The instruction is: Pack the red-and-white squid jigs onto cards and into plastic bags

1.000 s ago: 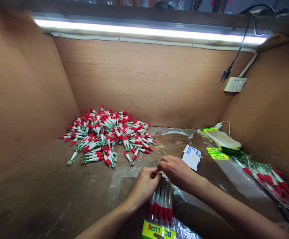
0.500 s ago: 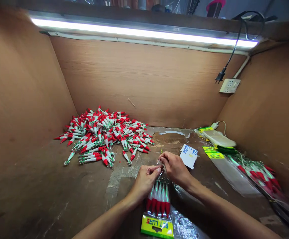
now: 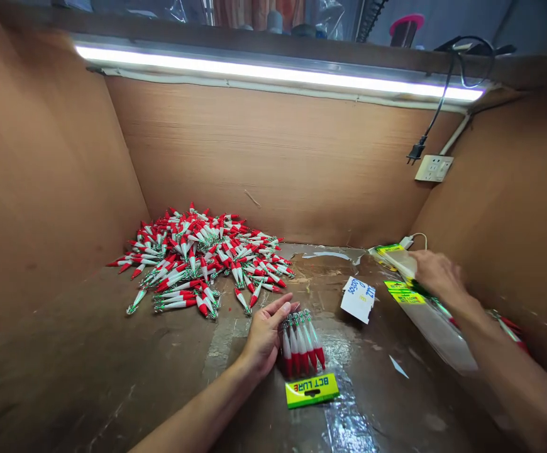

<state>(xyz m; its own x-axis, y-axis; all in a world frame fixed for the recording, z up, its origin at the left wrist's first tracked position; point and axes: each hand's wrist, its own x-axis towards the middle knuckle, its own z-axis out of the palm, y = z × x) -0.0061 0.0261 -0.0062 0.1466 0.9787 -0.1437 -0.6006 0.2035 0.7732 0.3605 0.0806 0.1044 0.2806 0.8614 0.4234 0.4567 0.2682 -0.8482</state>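
My left hand [image 3: 265, 333] is at a clear pack of red and white fishing lures [image 3: 303, 345], with thumb and fingers closed on its far left corner. Several lures lie side by side inside, green hook ends away from me. The pack's yellow and green header card [image 3: 312, 390] points towards me. Over at the right, my right hand [image 3: 438, 277] is blurred above the stacked clear bags with yellow headers [image 3: 389, 255]. Its fingers are smeared, and whether they grip anything cannot be seen.
A big heap of loose lures [image 3: 207, 251] lies at the back left. A white handwritten card [image 3: 358, 299] and a small white scrap [image 3: 398, 366] rest on the table. More flat bags [image 3: 436, 333] lie at the right. A black plug [image 3: 416, 151] hangs near the wall socket [image 3: 434, 168].
My right hand has left the pack and swung right to the bags. The left hand stays with the pack, which has shifted slightly away from me. A white scrap now shows on the table.
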